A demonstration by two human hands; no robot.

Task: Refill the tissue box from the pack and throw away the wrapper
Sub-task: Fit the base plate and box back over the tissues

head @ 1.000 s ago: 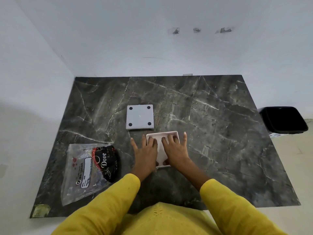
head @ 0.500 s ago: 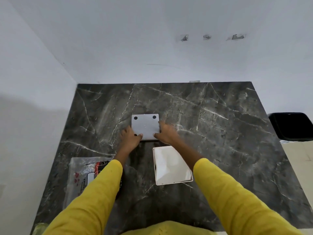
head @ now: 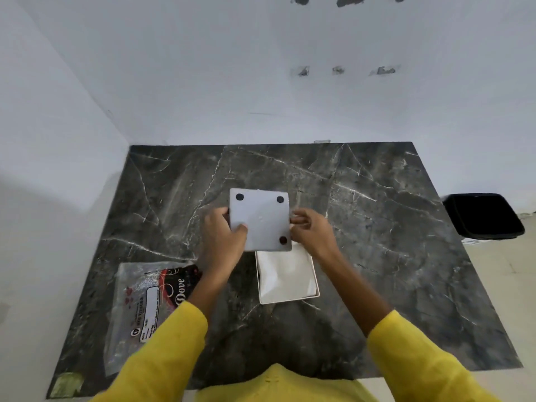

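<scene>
The square base panel point(head: 260, 219) is gripped at opposite edges by the left hand point(head: 223, 242) and right hand point(head: 311, 232), overlapping the tissue-filled box's point(head: 287, 274) 12 o'clock edge; the wrapper point(head: 145, 303) lies at the box's 9 o'clock.

The single head-worn camera looked forward and steeply down at the dark marble tabletop point(head: 377, 256) (close, at arm's reach), facing the white wall point(head: 261, 82).

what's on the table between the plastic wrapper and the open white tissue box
In the head view, only the left forearm crosses above that gap between wrapper and box; the marble table there is bare.
</scene>
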